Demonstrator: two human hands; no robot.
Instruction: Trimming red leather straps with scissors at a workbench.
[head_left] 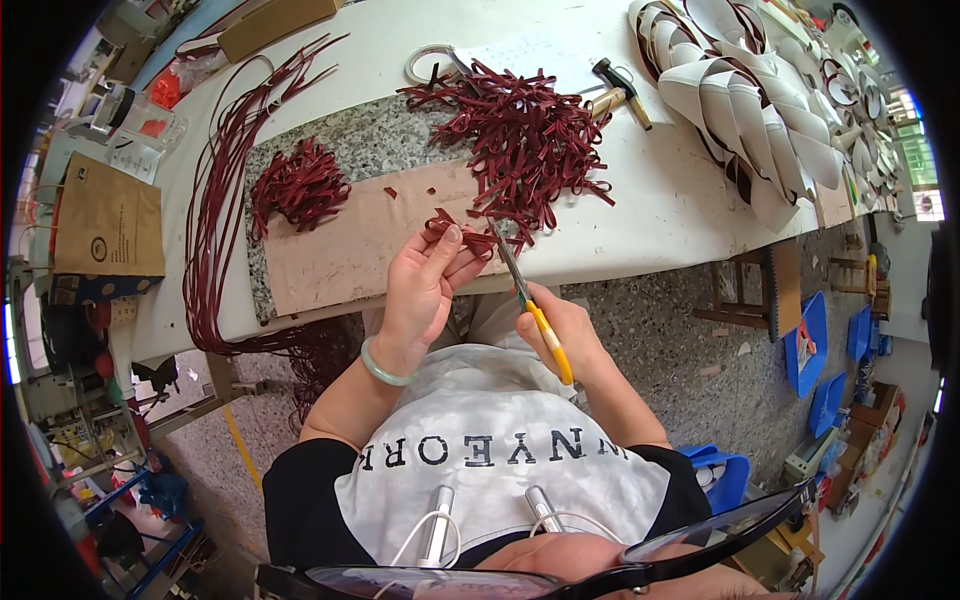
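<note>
Between the left fingers (pixel 443 248), dark red strips (pixel 480 243) are pinched; scissors (pixel 537 312) are gripped by the right fingers (pixel 527 326). Cutting seems partly done: a large heap (pixel 535 140) is gathered beyond the fingers, a smaller heap (pixel 300 185) leftward; farther left, long strands (pixel 203 230) are left uncut.

1. Large black capital letters (pixel 490 449) ran in one row, upside down, across the person's white-and-black short-sleeved shirt (pixel 500 400).
2. A dark round emblem (pixel 98 248) and small print marked the brown paper bag (pixel 85 215) at left.
3. Faint marks, too small to read, showed on the flat white paper sheet (pixel 525 60).
</note>
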